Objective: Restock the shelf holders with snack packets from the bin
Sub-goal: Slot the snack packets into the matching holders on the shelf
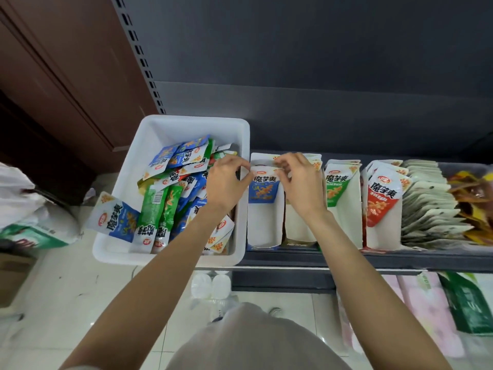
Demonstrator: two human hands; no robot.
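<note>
A white bin (133, 244) sits at the left end of the shelf, filled with several blue, green and red snack packets (170, 198). To its right stand white cardboard holders. In the leftmost holder (262, 231) a blue packet (262, 186) stands upright. My left hand (226, 182) pinches the packet's top left corner, and my right hand (300, 182) pinches its top right corner. A green packet (337, 186) fills the holder further right, and a red packet (381, 198) the one after it. The holder under my right hand is mostly hidden.
Stacked pale packets (426, 201) and orange-brown packets (472, 190) lie at the shelf's right end. The dark shelf edge (346, 259) runs in front. Below are pink packs (416, 295) and a green bag (469, 303). White bags (24, 206) lie on the tiled floor at left.
</note>
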